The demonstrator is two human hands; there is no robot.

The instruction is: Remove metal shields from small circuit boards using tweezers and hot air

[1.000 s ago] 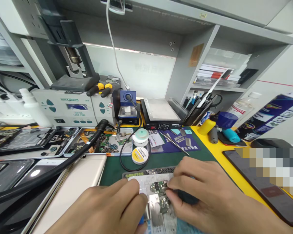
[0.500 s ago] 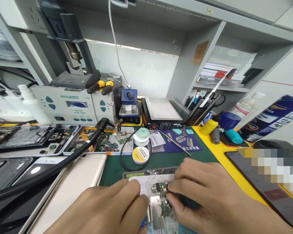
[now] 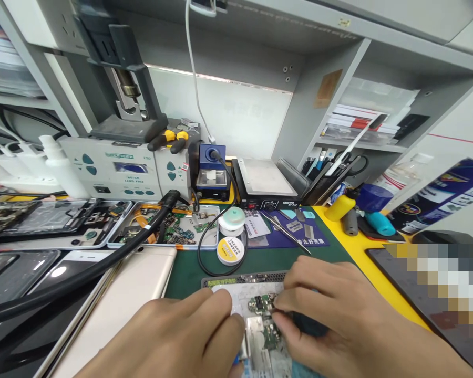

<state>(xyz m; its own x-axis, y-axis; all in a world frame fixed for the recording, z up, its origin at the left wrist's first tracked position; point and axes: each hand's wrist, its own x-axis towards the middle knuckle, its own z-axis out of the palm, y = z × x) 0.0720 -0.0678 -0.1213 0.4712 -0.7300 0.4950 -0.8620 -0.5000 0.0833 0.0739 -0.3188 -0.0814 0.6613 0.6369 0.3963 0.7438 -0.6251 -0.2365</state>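
Both hands are in close at the near edge of the bench, and this is fiddly work: the right hand (image 3: 339, 320) has its fingertips pinched together on the edge of a small green circuit board (image 3: 262, 310), and one slip or a hard twist there could, I'd judge, crack the board or flick it off the perforated metal work plate (image 3: 244, 278) into the clutter. The left hand (image 3: 181, 336) lies curled with its fingers pressed down at the plate's left edge; a sliver of something blue peeks out beneath it, though I cannot tell whether it is gripped. If that hand lifts, the plate may skid on the green mat (image 3: 189, 270). The board sits between the two hands, touching the right fingertips and just beside the left ones. Farther off, a solder wire spool (image 3: 230, 250) and tweezers (image 3: 286, 231) lie well apart from the hands.
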